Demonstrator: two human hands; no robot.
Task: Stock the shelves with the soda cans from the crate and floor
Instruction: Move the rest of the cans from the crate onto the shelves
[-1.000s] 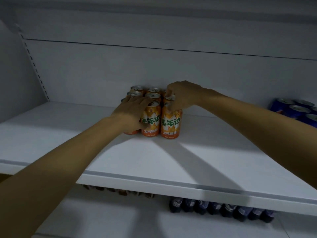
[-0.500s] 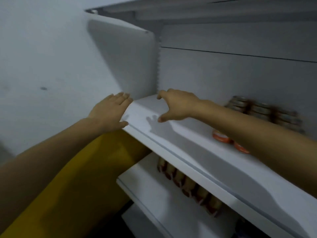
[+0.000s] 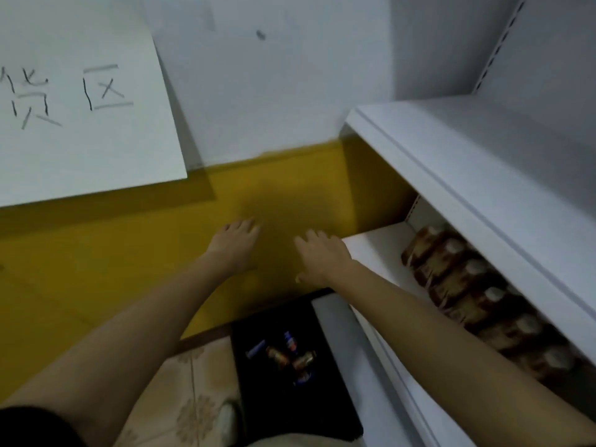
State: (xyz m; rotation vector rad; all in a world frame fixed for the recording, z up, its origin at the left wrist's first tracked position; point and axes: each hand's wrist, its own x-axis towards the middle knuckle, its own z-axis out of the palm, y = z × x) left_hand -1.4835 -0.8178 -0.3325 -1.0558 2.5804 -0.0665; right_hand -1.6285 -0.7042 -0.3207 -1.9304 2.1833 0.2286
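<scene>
Black and low on the tiled floor (image 3: 190,379), a crate (image 3: 325,398) sits against the base of the white shelves (image 3: 451,175), holding a few loose cans (image 3: 283,356): at least two orange-brown ones lying on their sides among several blue ones, all blurred and too small to count for certain. The crate stands below and between the person's two bare forearms, which stretch forward over it. The left hand (image 3: 233,245) is released, fingers straight and spread, holding nothing, in front of the yellow lower band of the wall (image 3: 129,253). The right hand (image 3: 322,256) is likewise slack and empty, fingers loosely extended, just beside the left corner of the middle shelf (image 3: 380,253). On that shelf, under the overhanging top shelf, a row of orange-brown bottles (image 3: 467,285) with pale tops runs back along the right, packed side by side; labels cannot be read. The top shelf surface in view is bare white. A white sign (image 3: 80,91) with handwritten characters hangs on the wall upper left. A shoe (image 3: 225,421) shows on the tiles beside the crate's left edge.
</scene>
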